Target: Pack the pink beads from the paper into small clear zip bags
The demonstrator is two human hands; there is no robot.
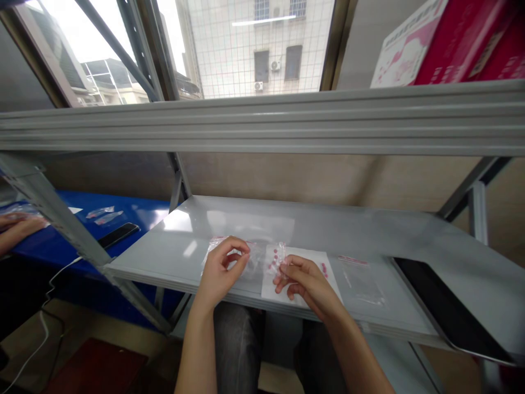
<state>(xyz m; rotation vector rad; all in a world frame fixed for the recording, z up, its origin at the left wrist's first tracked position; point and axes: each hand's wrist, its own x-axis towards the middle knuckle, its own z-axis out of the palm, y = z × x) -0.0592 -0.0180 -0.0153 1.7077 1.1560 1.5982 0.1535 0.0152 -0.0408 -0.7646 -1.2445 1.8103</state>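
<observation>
Clear plastic bag pinched in the left hand, right hand curled on the sticker sheet just beside it, so I'd keep the bag mouth open while peeling slowly.

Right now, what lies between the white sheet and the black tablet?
In the head view, one clear zip bag lies flat on the grey shelf, between the white sheet and black tablet.

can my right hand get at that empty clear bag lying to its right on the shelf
Probably yes. The clear bag lies flat just right of the right hand, with bare shelf between them.
</observation>
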